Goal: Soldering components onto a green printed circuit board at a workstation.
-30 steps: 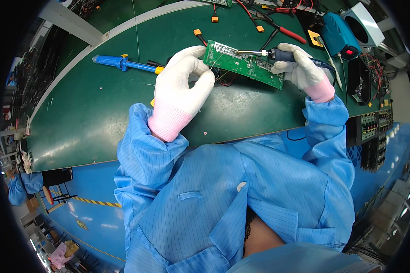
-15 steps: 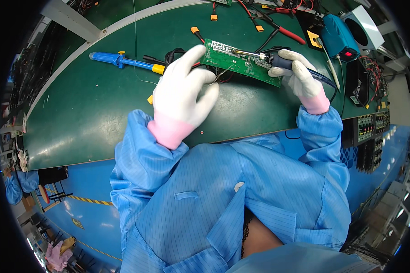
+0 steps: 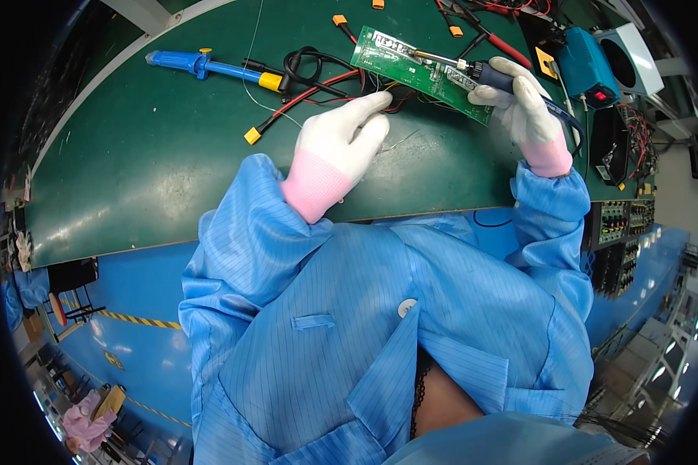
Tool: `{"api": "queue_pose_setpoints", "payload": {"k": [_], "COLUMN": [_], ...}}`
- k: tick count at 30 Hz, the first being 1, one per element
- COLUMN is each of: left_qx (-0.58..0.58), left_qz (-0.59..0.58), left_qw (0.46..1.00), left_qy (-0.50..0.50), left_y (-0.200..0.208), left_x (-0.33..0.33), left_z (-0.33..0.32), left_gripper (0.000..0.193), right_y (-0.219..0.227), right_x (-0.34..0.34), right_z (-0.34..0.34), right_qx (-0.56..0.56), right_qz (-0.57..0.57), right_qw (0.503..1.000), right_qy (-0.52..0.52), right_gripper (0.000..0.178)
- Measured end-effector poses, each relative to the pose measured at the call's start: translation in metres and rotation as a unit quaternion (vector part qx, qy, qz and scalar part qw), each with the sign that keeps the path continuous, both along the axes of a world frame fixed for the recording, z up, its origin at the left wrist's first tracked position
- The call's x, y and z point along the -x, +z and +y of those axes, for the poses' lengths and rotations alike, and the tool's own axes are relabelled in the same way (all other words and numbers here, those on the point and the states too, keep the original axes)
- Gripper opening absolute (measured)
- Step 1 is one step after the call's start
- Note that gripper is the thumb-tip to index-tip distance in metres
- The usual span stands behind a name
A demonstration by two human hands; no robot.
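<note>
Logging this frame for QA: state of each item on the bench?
soldering iron: gripped in right hand, tip on board
circuit board: flat on mat
left hand: fingers at the wires
blue desoldering pump: lying unused
solder station: red light on

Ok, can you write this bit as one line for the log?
right hand: holds soldering iron, tip over circuit board | left hand: on green mat, fingers near wires

Soldering iron seemingly on circuit board
</note>
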State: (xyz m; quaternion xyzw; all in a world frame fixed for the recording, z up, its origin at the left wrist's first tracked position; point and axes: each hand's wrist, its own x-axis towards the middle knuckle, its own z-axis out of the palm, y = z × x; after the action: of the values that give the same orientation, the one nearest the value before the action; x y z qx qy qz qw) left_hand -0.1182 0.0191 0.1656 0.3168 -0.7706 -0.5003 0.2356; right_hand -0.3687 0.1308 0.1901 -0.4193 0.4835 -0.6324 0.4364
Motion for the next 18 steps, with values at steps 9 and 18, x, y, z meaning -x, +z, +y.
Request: {"api": "queue_pose_setpoints", "payload": {"k": [9,18], "left_qx": [0.146,-0.032], "left_qz": [-0.195,-0.112], "left_qw": [0.970,0.993], "left_qy": [-0.001,0.022], "left_y": [-0.001,-0.013], "left_x": [0.031,0.048], "left_z": [0.026,0.010], "left_gripper": [0.054,0.047], "right_y": [0.001,0.008], "right_x": [0.000,-0.007], "right_z": [-0.001,-0.014], "right_qx": [-0.002,-0.036], "right_qz": [0.009,0.014], "right_qw": [1.000,0.999], "right_qy": [0.008,0.001], "right_gripper": [0.051,0.050]}}
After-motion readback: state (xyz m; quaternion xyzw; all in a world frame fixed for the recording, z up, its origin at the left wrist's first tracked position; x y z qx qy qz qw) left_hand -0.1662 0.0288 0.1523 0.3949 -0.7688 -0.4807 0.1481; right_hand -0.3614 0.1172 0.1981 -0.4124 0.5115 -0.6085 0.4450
